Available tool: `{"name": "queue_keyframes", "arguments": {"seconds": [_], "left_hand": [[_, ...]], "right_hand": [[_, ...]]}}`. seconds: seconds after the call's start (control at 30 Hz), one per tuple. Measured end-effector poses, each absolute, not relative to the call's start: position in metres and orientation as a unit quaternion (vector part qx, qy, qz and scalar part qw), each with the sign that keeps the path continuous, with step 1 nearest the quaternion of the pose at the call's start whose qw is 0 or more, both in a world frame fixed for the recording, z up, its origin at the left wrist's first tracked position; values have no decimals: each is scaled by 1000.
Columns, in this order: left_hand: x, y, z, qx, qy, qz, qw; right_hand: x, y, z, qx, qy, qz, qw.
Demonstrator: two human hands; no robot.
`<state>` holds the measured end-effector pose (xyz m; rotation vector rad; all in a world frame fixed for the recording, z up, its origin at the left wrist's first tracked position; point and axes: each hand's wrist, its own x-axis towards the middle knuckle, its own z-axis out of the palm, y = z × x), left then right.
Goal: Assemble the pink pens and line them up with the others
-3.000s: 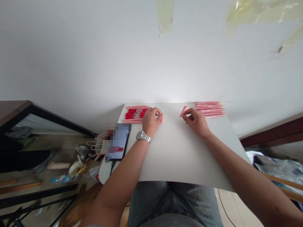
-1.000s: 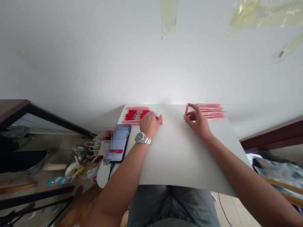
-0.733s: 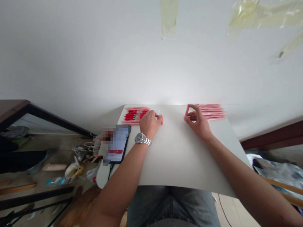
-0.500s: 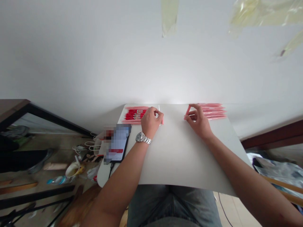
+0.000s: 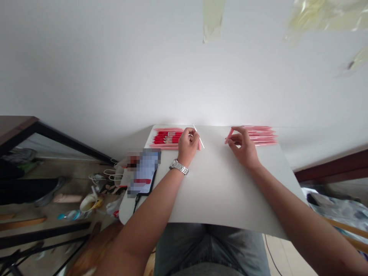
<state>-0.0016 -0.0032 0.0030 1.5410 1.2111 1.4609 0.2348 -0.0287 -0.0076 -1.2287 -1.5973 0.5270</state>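
My left hand (image 5: 188, 143) is closed in a pinch on a thin white stick that looks like a pen refill (image 5: 201, 142), slanting past the fingertips. A small pink piece (image 5: 199, 146) shows just below those fingers; whether it is held too is unclear. Between the thumb and forefinger of my right hand (image 5: 243, 147) is a pink pen barrel (image 5: 229, 134), tilted. Beside my left hand lie red pens (image 5: 166, 137) in a row, with pink barrels (image 5: 165, 146) along both sides. Several pink barrels (image 5: 263, 136) rest side by side just behind my right hand.
The white table (image 5: 215, 191) stands against a white wall (image 5: 184, 76). A phone (image 5: 146, 172) with a cable lies at its left edge. On the floor to the left are a cup (image 5: 88, 203), a bottle (image 5: 69, 215) and cables.
My left hand has shifted slightly right, and the white refill has turned from near upright to slanting down to the right. The right hand keeps its pinch on the pink barrel.
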Motion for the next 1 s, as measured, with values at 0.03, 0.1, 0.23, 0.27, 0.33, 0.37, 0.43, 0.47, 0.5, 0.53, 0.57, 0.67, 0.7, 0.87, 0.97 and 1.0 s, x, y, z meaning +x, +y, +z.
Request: {"name": "queue_keyframes", "arguments": {"seconds": [0.03,0.1,0.23,0.27,0.33,0.37,0.43,0.47,0.5,0.53,0.57,0.67,0.7,0.87,0.97,1.0], "left_hand": [[-1,-3,2,589,463,562,350],[-1,-2,0,577,456,570,367],[-1,1,-2,555,418,595,403],[0,2,-2,552,410,598,411],[0,2,-2,551,405,597,418],[0,2,-1,551,406,596,420],[1,2,0,548,410,596,419],[1,2,1,547,410,597,420],[1,2,1,545,409,599,421],[1,2,1,544,407,600,422],[1,2,1,544,405,601,423],[2,2,1,543,405,603,422],[2,2,1,543,405,603,421],[2,3,0,547,394,607,421],[2,3,-1,554,390,604,419],[2,3,-1,558,392,601,417]], "right_hand": [[235,-29,-7,-500,-661,207,519],[236,-28,-7,-489,-659,184,541],[242,-24,-11,-503,-698,172,479],[243,-23,-12,-512,-709,183,450],[245,-21,-14,-522,-713,187,429],[246,-20,-15,-523,-712,189,429],[245,-21,-14,-517,-704,190,448],[245,-21,-13,-514,-697,191,462],[244,-22,-12,-511,-691,190,475],[243,-23,-11,-509,-685,189,486],[242,-23,-9,-508,-680,188,494],[240,-25,-6,-509,-670,194,504],[240,-26,-6,-508,-668,196,507],[239,-26,-7,-497,-662,188,529],[241,-25,-9,-501,-678,194,502],[242,-25,-9,-504,-689,203,480]]}}
